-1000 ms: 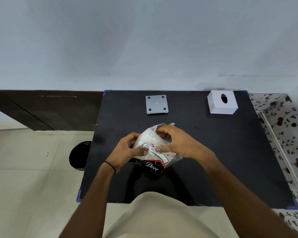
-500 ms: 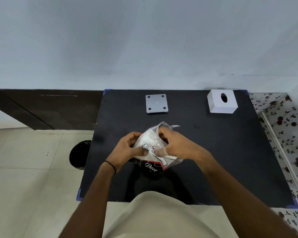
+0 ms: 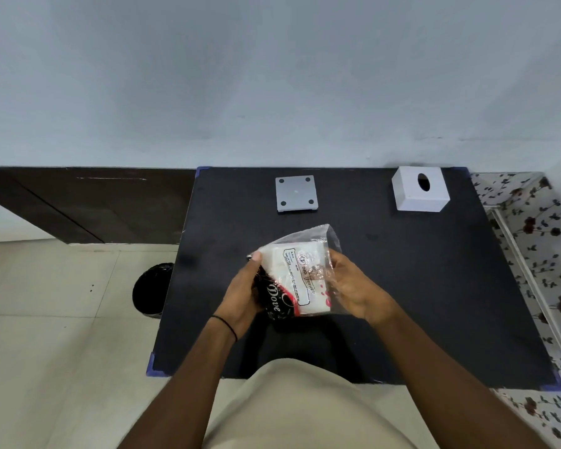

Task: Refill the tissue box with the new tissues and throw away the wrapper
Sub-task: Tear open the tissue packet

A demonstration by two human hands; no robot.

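Above black desk (image 3: pixel 434 286), well in front of tissue box (image 3: pixel 420 193), tissue pack (image 3: pixel 300 280) gripped by closed left hand (image 3: pixel 243 296) and right hand (image 3: pixel 353 286); risk: slippery wrapper tearing, tissues spilling.

Both forearms are bare, with no sleeve reaching into view. A thin black band (image 3: pixel 226 325) circles the wrist just behind the left hand (image 3: pixel 245 288). The right hand (image 3: pixel 353 286) carries no ring, watch or band that can be made out. Below the arms, the torso is covered by a plain beige garment (image 3: pixel 300 406), unmarked and smooth.
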